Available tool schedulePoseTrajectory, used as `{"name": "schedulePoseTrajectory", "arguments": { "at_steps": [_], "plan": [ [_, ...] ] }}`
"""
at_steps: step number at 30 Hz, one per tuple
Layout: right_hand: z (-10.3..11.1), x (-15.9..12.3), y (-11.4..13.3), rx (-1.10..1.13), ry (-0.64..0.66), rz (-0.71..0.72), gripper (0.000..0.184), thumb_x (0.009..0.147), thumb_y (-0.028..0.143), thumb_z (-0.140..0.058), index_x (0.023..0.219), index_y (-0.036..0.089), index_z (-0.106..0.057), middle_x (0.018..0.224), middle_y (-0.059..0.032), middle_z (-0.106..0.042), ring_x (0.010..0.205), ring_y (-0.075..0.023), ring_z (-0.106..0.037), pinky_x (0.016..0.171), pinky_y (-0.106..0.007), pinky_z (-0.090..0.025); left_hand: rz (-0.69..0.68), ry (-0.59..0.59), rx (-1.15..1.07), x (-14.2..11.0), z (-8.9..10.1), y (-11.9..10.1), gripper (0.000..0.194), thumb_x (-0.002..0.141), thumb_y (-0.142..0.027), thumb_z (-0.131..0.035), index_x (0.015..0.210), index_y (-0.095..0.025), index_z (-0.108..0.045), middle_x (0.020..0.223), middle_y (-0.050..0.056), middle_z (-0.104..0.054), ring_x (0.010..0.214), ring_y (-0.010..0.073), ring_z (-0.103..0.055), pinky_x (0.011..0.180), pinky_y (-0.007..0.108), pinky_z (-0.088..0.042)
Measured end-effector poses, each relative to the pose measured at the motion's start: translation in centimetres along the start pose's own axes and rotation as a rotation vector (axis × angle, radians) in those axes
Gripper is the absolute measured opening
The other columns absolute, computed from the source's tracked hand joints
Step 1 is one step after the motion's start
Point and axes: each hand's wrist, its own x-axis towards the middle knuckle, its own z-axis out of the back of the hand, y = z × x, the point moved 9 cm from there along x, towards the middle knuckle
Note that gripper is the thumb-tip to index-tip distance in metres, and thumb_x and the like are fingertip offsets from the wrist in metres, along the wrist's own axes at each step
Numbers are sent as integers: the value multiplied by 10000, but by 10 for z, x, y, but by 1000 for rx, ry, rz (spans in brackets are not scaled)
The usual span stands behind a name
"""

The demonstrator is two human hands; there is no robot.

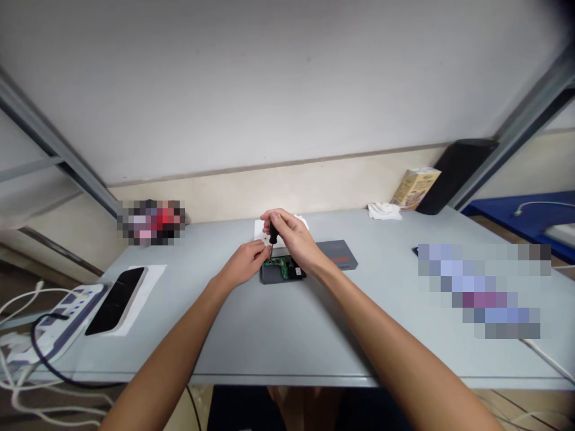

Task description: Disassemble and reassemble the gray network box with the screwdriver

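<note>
My right hand (290, 234) is closed around the dark handle of a screwdriver (273, 233), which points down at a green circuit board (284, 263). The board sits in a dark grey casing (272, 276) on the table. At the board's left edge, my left hand (245, 262) has its fingers bent and close together near the screwdriver's tip; whether they pinch a small part is hidden. Behind the board lies a white sheet (259, 228), partly covered by my right hand. A flat grey box (345, 254) with orange print lies right of my right wrist.
On the left, a phone (117, 302) rests on white paper beside a power strip (60, 326) with cables. At the back right stand a yellow carton (414, 188), a crumpled tissue (384, 211) and a black cylinder (456, 176). Blurred items lie at the table's right and back left.
</note>
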Motion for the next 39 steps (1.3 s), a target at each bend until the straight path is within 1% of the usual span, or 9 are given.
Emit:
{"name": "schedulePoseTrajectory", "arguments": {
  "at_steps": [5, 10, 14, 17, 20, 24, 28, 31, 39],
  "plan": [
    [9, 1, -6, 71, -87, -27, 489, 816, 644, -770, 860, 261, -469, 689, 60, -560, 671, -135, -565, 699, -292, -450, 12, -3, 10, 0, 1, 1, 445, 1076, -407, -423, 741, -185, -615, 771, 10, -605, 702, 156, -554, 734, 300, -430],
    [15, 6, -13, 120, -98, -27, 519, 921, 742, -549, 1045, 245, -634, 764, 28, -547, 705, -138, -551, 707, -297, -451, 23, 21, 2, -1, -2, 0, 421, 1080, -404, -406, 763, -190, -584, 773, 1, -591, 714, 155, -540, 723, 296, -418],
    [14, 5, -11, 67, -82, -51, 420, 839, 626, -749, 940, 230, -651, 939, -21, -667, 890, -165, -650, 807, -304, -489, 18, 23, 0, -1, -3, 1, 411, 1072, -397, -415, 736, -191, -534, 749, -3, -571, 694, 151, -511, 683, 285, -394],
    [14, 2, -9, 58, -112, -49, 472, 782, 613, -814, 873, 252, -524, 764, 33, -630, 744, -148, -622, 724, -292, -473, 19, 28, 11, -1, -4, 3, 414, 1066, -402, -433, 724, -189, -528, 740, -3, -567, 681, 148, -500, 673, 281, -386],
    [17, 3, -7, 15, -130, -23, 474, 849, 705, -694, 928, 270, -523, 626, 79, -474, 607, -131, -486, 637, -276, -415, 19, 34, 2, 0, -4, 4, 405, 1066, -403, -436, 745, -187, -554, 761, 2, -583, 699, 151, -517, 681, 279, -392],
    [16, 5, -7, 41, -74, -7, 545, 944, 755, -489, 1088, 260, -663, 802, 13, -549, 758, -152, -546, 727, -291, -454, 17, 29, -10, 0, -4, 4, 407, 1070, -400, -432, 748, -186, -559, 771, 2, -588, 715, 152, -527, 699, 280, -397],
    [13, 6, -10, 63, -57, -32, 436, 841, 656, -733, 876, 235, -628, 908, -7, -638, 876, -155, -603, 824, -289, -466, 5, 21, -15, 0, -4, 3, 394, 1068, -390, -437, 756, -185, -563, 768, -1, -583, 714, 150, -518, 697, 276, -394],
    [17, 5, -12, 111, -119, -30, 516, 787, 683, -772, 837, 250, -496, 766, 37, -604, 740, -139, -597, 753, -289, -465, 3, 24, -15, 0, -4, 3, 412, 1066, -407, -444, 743, -183, -566, 760, 0, -573, 705, 149, -512, 694, 277, -395],
    [21, 7, -3, -2, -91, 36, 443, 891, 629, -691, 1145, 268, -647, 847, 17, -588, 833, -150, -623, 837, -320, -497, -4, 32, 14, 0, -2, 1, 464, 1078, -429, -425, 740, -180, -623, 789, 24, -618, 726, 160, -562, 760, 297, -439]
  ]
}}
